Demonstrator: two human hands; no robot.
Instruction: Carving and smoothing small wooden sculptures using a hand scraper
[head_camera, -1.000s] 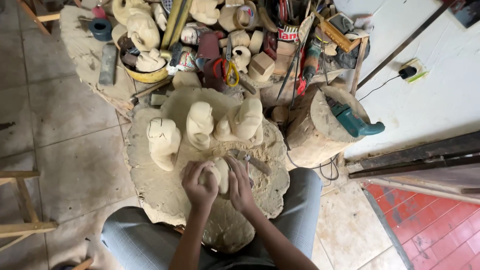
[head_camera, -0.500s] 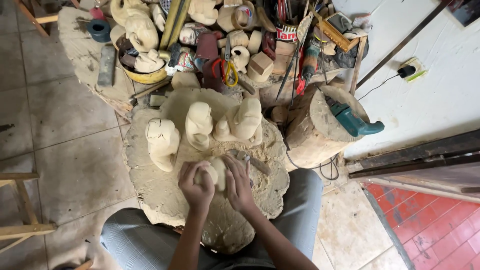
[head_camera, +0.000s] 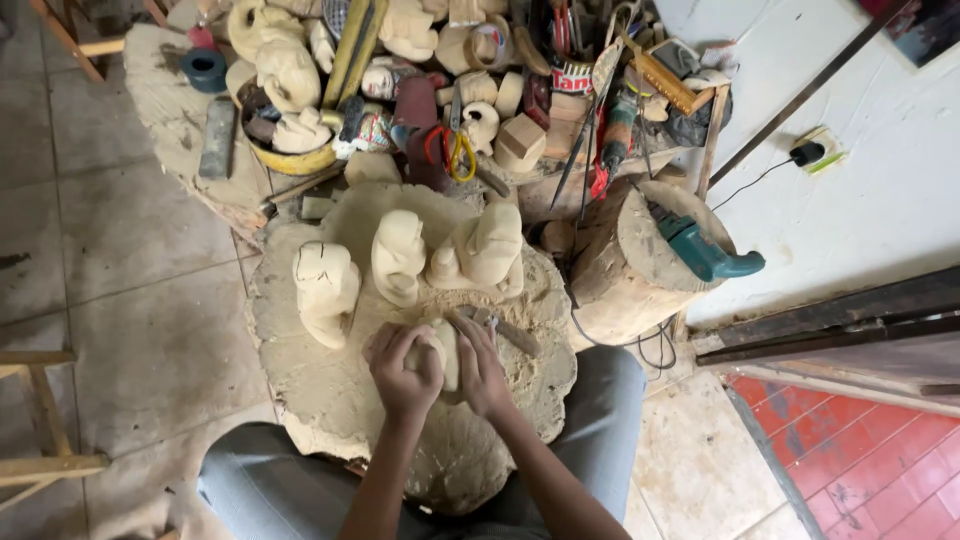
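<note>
Left hand (head_camera: 405, 367) gripping wood carving (head_camera: 447, 352), right hand (head_camera: 483, 372) alongside

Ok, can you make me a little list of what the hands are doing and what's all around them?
left hand: wrapped around a pale wooden carving
right hand: grip on the same carving, from the other side
work surface: sawdust-covered wood slab
beside the hands: three rough carved figures standing upright
far end: pile of tools and carvings
right side: log stump with a teal power tool on top
</note>
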